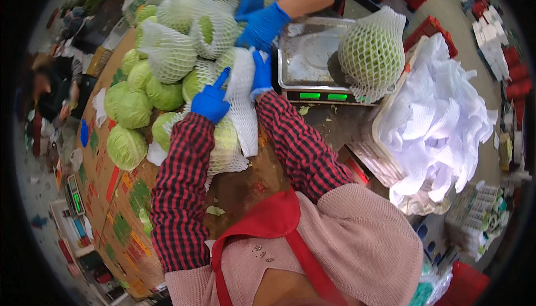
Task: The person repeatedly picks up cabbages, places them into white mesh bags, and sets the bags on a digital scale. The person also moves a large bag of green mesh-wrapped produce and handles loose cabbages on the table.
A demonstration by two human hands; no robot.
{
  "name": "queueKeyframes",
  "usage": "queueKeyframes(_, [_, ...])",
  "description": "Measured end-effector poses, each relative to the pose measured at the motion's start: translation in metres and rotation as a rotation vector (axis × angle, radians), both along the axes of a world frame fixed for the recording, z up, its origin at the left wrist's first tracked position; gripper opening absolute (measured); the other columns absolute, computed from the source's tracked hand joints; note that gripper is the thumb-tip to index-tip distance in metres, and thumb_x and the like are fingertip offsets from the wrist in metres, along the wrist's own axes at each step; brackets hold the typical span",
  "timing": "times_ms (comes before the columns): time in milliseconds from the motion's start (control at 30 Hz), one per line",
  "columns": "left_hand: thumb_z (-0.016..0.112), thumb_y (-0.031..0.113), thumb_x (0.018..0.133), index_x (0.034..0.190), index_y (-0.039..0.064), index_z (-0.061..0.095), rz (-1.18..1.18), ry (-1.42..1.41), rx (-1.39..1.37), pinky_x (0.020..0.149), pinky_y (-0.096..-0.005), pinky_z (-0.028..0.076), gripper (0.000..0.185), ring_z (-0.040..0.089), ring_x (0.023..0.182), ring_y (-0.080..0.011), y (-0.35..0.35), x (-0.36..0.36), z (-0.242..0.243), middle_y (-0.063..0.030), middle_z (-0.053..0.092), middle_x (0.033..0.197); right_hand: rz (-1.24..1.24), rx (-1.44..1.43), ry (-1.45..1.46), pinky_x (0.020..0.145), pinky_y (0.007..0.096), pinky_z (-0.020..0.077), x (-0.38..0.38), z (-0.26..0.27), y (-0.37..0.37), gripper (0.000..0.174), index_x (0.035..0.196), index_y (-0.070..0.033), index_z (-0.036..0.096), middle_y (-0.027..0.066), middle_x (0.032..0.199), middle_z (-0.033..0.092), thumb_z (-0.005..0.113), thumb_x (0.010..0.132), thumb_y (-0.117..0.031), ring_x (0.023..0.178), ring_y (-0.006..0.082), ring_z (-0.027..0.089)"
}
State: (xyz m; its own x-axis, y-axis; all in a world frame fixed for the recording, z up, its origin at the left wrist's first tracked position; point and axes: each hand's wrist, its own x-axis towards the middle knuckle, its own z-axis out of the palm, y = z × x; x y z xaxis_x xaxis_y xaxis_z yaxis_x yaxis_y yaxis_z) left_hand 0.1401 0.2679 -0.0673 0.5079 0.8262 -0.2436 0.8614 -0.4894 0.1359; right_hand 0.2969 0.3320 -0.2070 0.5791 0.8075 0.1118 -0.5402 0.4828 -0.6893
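My right hand [262, 73], in a blue glove, grips the upper end of a flat white foam net sleeve [243, 109]. The sleeve hangs down towards the table edge. Left of it is my left hand [211, 102], also gloved, its index finger stretched out and the others curled; whether it holds anything is hidden. Below that hand a netted cabbage [225, 140] lies partly behind my sleeve. Bare green cabbages [134, 107] are heaped to the left, with netted ones [169, 53] farther up.
A co-worker's blue-gloved hands [261, 27] reach in from the top, close to my right hand. A metal-topped scale [310, 63] carries a netted cabbage [370, 53]. To the right, a crate [383, 138] overflows with white foam sleeves [435, 126]. Cardboard [100, 193] covers the table's left side.
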Motion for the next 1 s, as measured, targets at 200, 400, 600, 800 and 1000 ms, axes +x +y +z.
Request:
queueKeyframes(200, [0.057,0.02,0.069,0.09,0.003,0.065,-0.049,0.025,0.151,0.073,-0.0435,0.049,0.028,0.058,0.09,-0.031,0.052,0.017,-0.015,-0.0044,0.019,0.149,-0.063,-0.252,-0.189,0.095,0.0352,0.0367,0.0,0.017,0.07,0.059,0.124,0.001,0.046,0.0154,0.122,0.053,0.066,0.079,-0.032,0.112,0.0272,0.049])
queueKeyframes(400, [0.056,0.02,0.071,0.121,0.018,0.055,0.115,0.004,0.078,0.079,-0.0423,0.048,0.05,0.059,0.095,-0.032,0.09,0.026,-0.029,-0.0109,0.032,0.142,-0.202,-0.541,-0.329,0.103,0.0395,0.0301,-0.01,0.027,0.079,0.076,0.134,0.0,0.034,0.0224,0.135,0.038,0.066,0.078,-0.04,0.125,0.0355,0.036])
queueKeyframes(600, [0.057,0.02,0.072,0.139,0.028,0.03,0.195,-0.088,0.029,0.08,-0.0439,0.047,0.072,0.061,0.091,-0.0331,0.092,0.017,-0.049,-0.0116,0.057,0.116,-0.26,-0.5,-0.468,0.105,0.0415,0.0256,-0.044,0.032,-0.004,0.079,0.138,0.002,0.025,0.0262,0.139,0.03,0.063,0.08,-0.036,0.129,0.038,0.03])
queueKeyframes(800, [0.062,0.025,0.072,0.109,0.018,0.064,-0.01,0.097,0.115,0.085,-0.0428,0.046,0.037,0.058,0.099,-0.0329,0.072,0.01,-0.052,-0.006,0.025,0.146,-0.061,-0.219,-0.959,0.105,0.0411,0.0265,-0.051,0.067,-0.145,0.071,0.137,-0.001,0.029,0.0247,0.139,0.031,0.063,0.08,-0.028,0.127,0.0382,0.032])
queueKeyframes(1000, [0.065,0.024,0.07,0.102,0.006,0.065,0.051,-0.23,0.027,0.086,-0.0386,0.045,0.036,0.056,0.103,-0.0295,0.059,0.006,-0.04,-0.0075,0.027,0.145,0.177,-0.007,-1.158,0.1,0.0398,0.034,0.002,0.1,-0.275,0.058,0.133,-0.004,0.039,0.0187,0.133,0.042,0.06,0.082,-0.02,0.122,0.0346,0.042])
